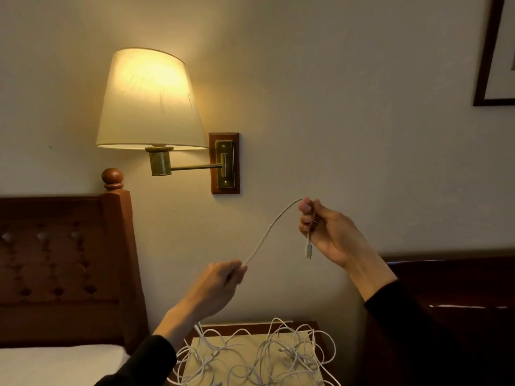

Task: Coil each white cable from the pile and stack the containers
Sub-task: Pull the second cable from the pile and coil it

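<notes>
— Which step?
— Starting a coil: right hand [323, 232] pinches the cable [271, 227] near its plug, left hand [223, 280] grips it lower; pile [259, 355] waits on the tabletop [315, 325].
— Next?
— Probably wind loops, mind tangles.

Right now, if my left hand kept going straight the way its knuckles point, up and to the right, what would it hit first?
Probably the right hand. The left hand points along the white cable stretched between them, toward the dangling plug. Depth is unclear, so it might pass in front and meet the wall.

White cable [271, 228] raised (plug dangling) — tangled pile [259, 355] below.
</notes>
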A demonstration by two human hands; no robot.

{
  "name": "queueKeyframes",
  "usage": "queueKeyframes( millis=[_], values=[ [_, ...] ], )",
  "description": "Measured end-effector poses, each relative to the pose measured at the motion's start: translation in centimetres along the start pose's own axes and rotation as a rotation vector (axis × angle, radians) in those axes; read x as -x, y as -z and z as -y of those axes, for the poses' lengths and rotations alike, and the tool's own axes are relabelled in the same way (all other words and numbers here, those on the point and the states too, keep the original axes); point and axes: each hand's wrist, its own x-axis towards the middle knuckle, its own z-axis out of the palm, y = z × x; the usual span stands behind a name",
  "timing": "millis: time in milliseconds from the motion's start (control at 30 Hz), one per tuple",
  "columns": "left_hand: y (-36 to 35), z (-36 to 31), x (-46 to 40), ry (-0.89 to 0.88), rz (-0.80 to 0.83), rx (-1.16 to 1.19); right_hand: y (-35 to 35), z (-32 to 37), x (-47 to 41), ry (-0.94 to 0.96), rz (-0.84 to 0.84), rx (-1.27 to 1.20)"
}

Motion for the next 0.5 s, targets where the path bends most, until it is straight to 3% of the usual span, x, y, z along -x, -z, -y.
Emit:
queueKeyframes(
  millis=[100, 167, 333, 500],
  values=[
    [1.3, -3.9, -1.0, -0.078, 0.332, -0.185, -0.5, -1.1, 0.1, 0.027, -0.019, 0.269],
    [2.2, -6.2, -1.7, -0.178, 0.375, -0.203, -0.9, -1.9, 0.5, 0.032, 0.017, 0.429],
    [4.1, -8.5, -3.2, -0.355, 0.203, -0.200, -1.9, -2.3, 1.8, 0.016, 0.135, 0.735],
    [4.8, -8.0, -4.3, -0.384, -0.094, -0.320, -2.6, -2.3, 2.3, -0.007, 0.244, 0.750]
  ],
)
